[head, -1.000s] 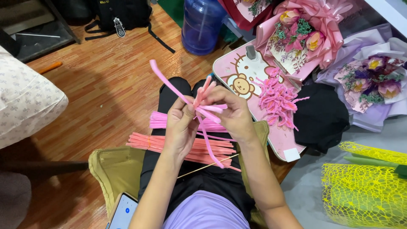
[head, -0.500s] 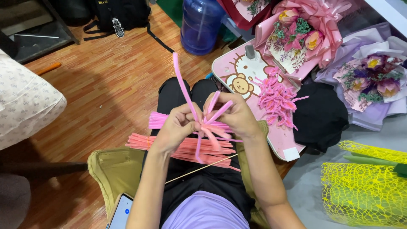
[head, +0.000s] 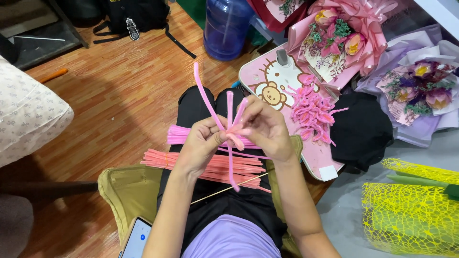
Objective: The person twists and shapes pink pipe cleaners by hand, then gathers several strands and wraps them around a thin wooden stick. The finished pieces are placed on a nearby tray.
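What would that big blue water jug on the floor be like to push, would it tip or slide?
The blue water jug looks wide and squat, standing upright on the wooden floor, so it probably would not tip easily. How full it is cannot be told; if empty, it would likely be light for its size and slide. Laid on its round side, it would probably roll.

A phone (head: pixel 136 239) with a lit white screen lies at seven o'clock on the olive cushion (head: pixel 126 191). A small white square label (head: pixel 328 172) sits at four o'clock on the pink tray's (head: pixel 267 71) corner.
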